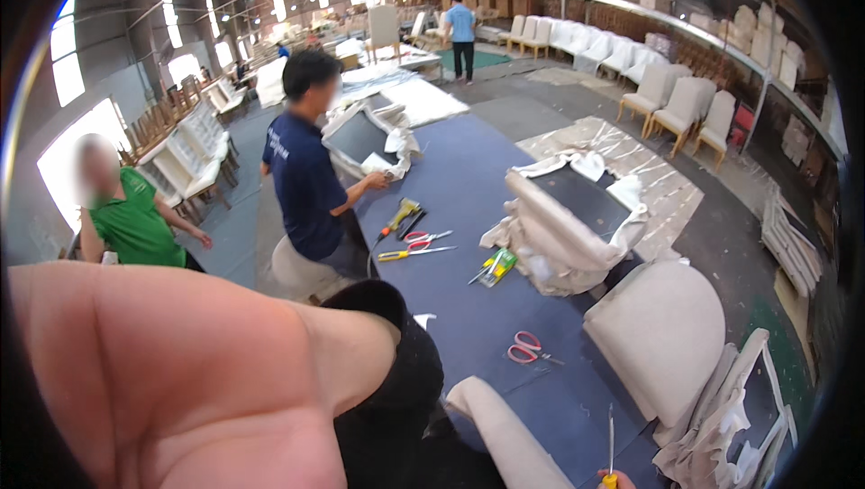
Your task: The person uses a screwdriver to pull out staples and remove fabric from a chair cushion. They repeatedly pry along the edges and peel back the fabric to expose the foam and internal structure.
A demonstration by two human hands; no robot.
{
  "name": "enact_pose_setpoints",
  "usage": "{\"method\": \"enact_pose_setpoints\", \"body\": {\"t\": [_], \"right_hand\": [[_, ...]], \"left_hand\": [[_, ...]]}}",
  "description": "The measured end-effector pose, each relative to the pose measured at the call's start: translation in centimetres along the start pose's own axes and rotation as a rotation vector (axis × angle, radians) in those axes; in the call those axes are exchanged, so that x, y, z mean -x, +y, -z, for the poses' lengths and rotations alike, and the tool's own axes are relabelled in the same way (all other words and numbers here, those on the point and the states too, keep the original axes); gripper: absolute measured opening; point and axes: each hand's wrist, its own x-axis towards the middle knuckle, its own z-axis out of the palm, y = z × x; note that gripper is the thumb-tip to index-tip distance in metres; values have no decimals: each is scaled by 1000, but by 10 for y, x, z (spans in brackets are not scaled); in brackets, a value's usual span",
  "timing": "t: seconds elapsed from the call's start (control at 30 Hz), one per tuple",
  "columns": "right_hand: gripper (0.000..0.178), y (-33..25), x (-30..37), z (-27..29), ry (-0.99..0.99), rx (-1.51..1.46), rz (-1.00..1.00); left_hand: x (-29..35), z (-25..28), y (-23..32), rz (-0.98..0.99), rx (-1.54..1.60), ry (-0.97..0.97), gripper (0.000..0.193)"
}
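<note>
One right-hand grip (623, 482) wraps a yellow-handled screwdriver (611, 478); the left grip (189, 363) I cannot tell.

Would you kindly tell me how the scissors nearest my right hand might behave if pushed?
The scissors would probably slide rather than roll, lying flat on the table. Their grey blades look metallic, so likely stiff.
</note>
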Motion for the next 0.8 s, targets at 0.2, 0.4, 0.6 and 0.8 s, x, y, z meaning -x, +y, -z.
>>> {"method": "enact_pose_setpoints", "body": {"t": [0.2,0.4,0.6,0.8], "right_hand": [[27,-3,-10,12,-34,27,50],[27,21,-55,-1,119,31,159],[30,98,-61,42,224,123,198],[40,123,-93,60,363,309,69]], "left_hand": [[3,-15,-35,176,52,-49,126],[72,-49,-103,780,182,-224,129],[186,-195,-70,1080,391,-906,131],[233,-250,-74,1135,510,-948,114]]}}
